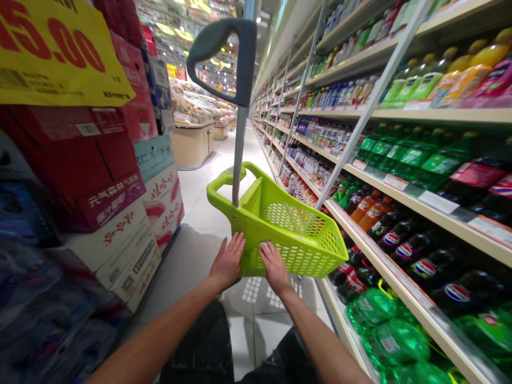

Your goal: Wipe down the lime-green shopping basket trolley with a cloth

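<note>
A lime-green plastic shopping basket (pixel 296 234) stands on the tiled floor in front of me, turned sideways. A tall metal pole with a dark grey loop handle (pixel 246 64) rises from its left part. My left hand (pixel 228 260) lies against the basket's near side, close to its left end, fingers stretched out. To the right of it, my right hand (pixel 274 265) rests flat on the same perforated side, fingers extended. Neither hand grips anything that I can see. Inside, the visible part of the basket shows a divider near the pole and no goods.
Shelves (pixel 400 194) full of drink bottles run along the right, close to the basket. Stacked drink cartons (pixel 120 229) stand on the left beneath a yellow price sign (pixel 60 53). Wrapped bottles (pixel 48 314) lie at lower left. A display counter (pixel 192 144) stands farther down the aisle.
</note>
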Available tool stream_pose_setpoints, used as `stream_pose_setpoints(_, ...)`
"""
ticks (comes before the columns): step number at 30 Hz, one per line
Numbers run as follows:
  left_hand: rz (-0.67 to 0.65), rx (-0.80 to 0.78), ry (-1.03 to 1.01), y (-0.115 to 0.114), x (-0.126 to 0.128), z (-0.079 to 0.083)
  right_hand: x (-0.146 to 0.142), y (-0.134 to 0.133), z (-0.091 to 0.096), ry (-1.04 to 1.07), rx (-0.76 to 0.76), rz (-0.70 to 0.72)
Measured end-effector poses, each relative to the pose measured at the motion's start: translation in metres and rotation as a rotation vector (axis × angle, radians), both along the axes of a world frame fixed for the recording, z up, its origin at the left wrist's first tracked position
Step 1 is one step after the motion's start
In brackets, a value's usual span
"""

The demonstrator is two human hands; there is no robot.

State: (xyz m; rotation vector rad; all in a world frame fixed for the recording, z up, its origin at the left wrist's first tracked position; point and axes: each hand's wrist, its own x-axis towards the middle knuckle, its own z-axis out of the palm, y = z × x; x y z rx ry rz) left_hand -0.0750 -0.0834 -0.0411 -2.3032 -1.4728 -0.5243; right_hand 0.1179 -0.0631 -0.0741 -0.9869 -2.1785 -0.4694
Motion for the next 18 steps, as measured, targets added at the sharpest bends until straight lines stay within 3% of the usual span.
stream_pose_setpoints(3,0.045,-0.010,-0.026,0.001,-0.012,0.001,-0.019,-0.005,0.010,0.014,-0.009,0.026)
stream_pose_setpoints(7,0.123,-0.035,-0.048,0.005,-0.022,0.006,-0.067,0.011,0.068,0.088,0.030,0.044)
stream_pose_setpoints(9,0.146,-0.050,-0.039,0.005,-0.026,0.008,-0.084,0.021,0.081,0.069,0.047,0.068)
stream_pose_setpoints(11,0.166,-0.067,-0.028,0.003,-0.031,0.009,-0.090,0.026,0.074,-0.001,0.033,0.101)
stream_pose_setpoints(15,0.205,-0.078,-0.026,0.000,-0.044,0.010,-0.080,0.017,0.034,-0.174,-0.061,0.198)
stream_pose_setpoints(18,0.206,-0.039,-0.057,0.003,-0.048,0.018,-0.078,0.008,0.040,-0.111,-0.072,0.198)
